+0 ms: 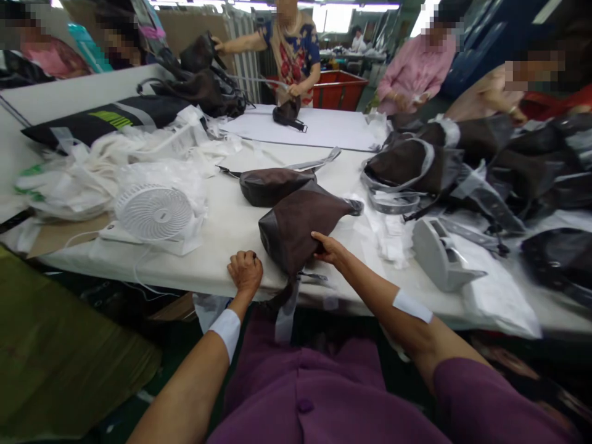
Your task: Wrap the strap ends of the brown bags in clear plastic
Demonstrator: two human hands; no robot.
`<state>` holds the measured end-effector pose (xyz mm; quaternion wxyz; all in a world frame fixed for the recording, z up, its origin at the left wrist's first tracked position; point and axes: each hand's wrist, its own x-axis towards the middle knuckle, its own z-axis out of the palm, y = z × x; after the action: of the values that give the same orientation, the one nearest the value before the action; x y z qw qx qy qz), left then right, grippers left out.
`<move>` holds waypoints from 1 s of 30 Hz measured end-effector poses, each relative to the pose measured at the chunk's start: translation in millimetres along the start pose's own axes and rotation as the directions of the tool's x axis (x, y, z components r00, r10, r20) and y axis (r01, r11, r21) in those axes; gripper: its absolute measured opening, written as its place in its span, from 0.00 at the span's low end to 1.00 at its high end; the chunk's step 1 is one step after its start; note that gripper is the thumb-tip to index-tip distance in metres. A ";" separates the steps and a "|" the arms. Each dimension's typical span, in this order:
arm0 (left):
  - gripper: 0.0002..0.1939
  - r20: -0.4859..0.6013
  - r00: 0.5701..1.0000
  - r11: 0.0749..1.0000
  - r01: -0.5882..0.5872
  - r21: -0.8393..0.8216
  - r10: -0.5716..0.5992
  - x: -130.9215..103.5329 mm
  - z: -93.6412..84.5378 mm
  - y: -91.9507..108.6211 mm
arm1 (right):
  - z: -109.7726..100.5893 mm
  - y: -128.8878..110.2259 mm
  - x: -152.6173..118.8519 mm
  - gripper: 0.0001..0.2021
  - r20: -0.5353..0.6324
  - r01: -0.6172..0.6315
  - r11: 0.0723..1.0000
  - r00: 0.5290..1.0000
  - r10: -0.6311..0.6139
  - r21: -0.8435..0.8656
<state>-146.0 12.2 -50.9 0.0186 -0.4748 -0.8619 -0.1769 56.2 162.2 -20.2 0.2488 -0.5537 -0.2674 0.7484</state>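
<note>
A dark brown bag (303, 225) lies near the table's front edge, its strap hanging over the edge. My right hand (327, 248) grips its right side, thumb on top and the other fingers partly hidden. Left of the bag, my left hand (246, 270) rests closed at the table edge; a small dark thing shows at its fingers, too small to name. Just behind lies a second brown bag (272, 185) with a grey strap stretching to the right.
A white fan (160, 213) and crumpled white wrapping are at left. A grey tape dispenser (439, 256) stands at right, before piled brown bags (476, 154). Across the white table (217, 246), a person handles another bag (289, 112); other people stand around.
</note>
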 end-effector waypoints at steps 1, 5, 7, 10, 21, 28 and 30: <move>0.10 0.003 1.000 1.000 0.002 0.000 -0.002 0.1 -0.6 0.2 | 3.2 -3.9 0.6 0.05 0.016 0.030 0.999 0.999 -0.030 0.012; 0.09 0.010 1.000 0.999 0.017 0.036 -0.018 2.3 -1.5 0.6 | 18.3 -25.0 -1.8 0.04 0.072 0.102 0.989 0.991 -0.110 0.104; 0.10 0.001 1.000 0.998 -0.001 0.060 0.000 2.1 -2.3 0.7 | 25.4 -36.2 -9.1 0.04 0.081 0.138 0.976 0.985 -0.153 0.167; 0.10 -0.035 0.999 0.996 -0.034 0.087 0.037 1.1 -0.3 -0.4 | 34.5 -50.4 -23.8 0.05 0.098 0.189 0.960 0.972 -0.213 0.204; 0.11 -0.113 0.993 1.000 -0.017 -0.014 0.016 9.2 15.3 -10.8 | 44.7 -137.7 -48.3 0.09 0.096 0.410 0.820 0.871 -0.483 0.400; 0.10 -0.120 0.992 0.999 -0.034 0.021 0.037 9.1 13.1 -9.3 | 17.2 -172.9 -42.4 0.06 -0.028 0.411 0.801 0.896 -0.444 0.435; 0.10 -0.110 0.993 0.998 -0.048 0.033 0.051 7.6 9.8 -6.5 | 8.5 -175.9 -38.9 0.06 -0.075 0.439 0.792 0.889 -0.453 0.423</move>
<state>-154.2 18.4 -60.5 0.0780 -0.4851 -0.8502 -0.1892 71.7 264.0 127.8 0.5294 -0.3952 -0.2229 0.7168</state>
